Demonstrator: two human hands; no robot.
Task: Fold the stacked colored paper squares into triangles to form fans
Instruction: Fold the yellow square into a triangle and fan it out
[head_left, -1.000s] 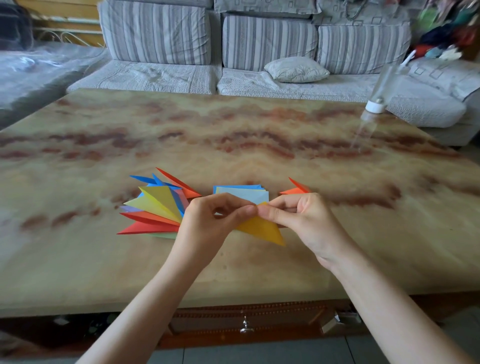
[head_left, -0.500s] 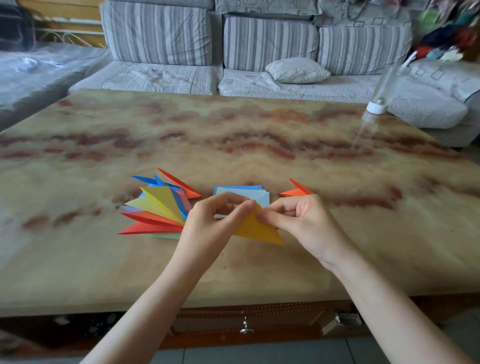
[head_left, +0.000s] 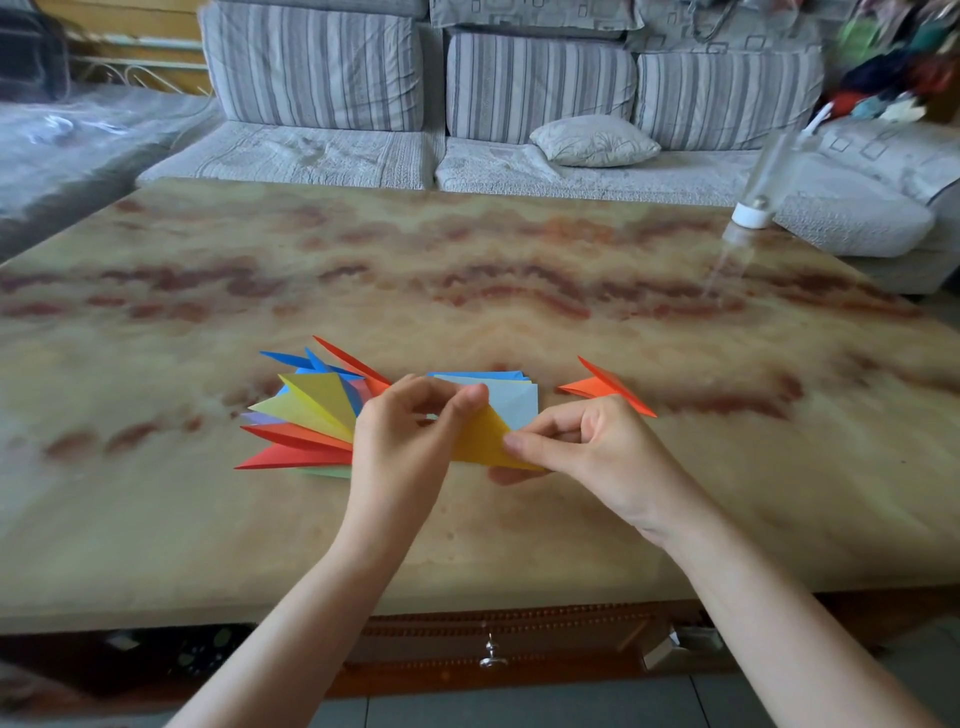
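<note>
**Head view: two hands folding paper over a marbled counter (head_left: 519, 519).** The left hand (head_left: 400, 452) and the right hand (head_left: 602, 452) share one yellow-orange paper (head_left: 480, 439), which is already creased into a triangle.

- **Left grip:** thumb and forefinger are closed together on the triangle's upper corner, and the other fingers are curled behind them.
- **Right grip:** the forefinger lies on top and the thumb beneath, clamped on the triangle's lower right edge.
- **Between the grips:** the two grips sit near each other without touching, and the paper spans the gap.

Just beyond both grips lies the stack of paper squares (head_left: 514, 397), partly covered by the fingers and the held sheet. Its top sheet is light blue, with darker blue edges showing at the far side.

On the outer side of the left grip, a fan of folded triangles (head_left: 306, 421) is spread on the counter, its inner ends hidden behind that hand. The fan shows yellow, red, orange, blue and pale purple, with a strip of green at the near edge.

Beyond the right grip, toward its outer side, lies a single orange folded piece (head_left: 605, 387). Its near tip passes behind the knuckles.

Well beyond the right grip, near the counter's far right edge, stands a clear bottle (head_left: 751, 214) with a white collar. It is mirrored in the polished top.

Behind the counter runs a striped grey sofa (head_left: 311, 67) carrying a small cushion (head_left: 595, 140).
</note>
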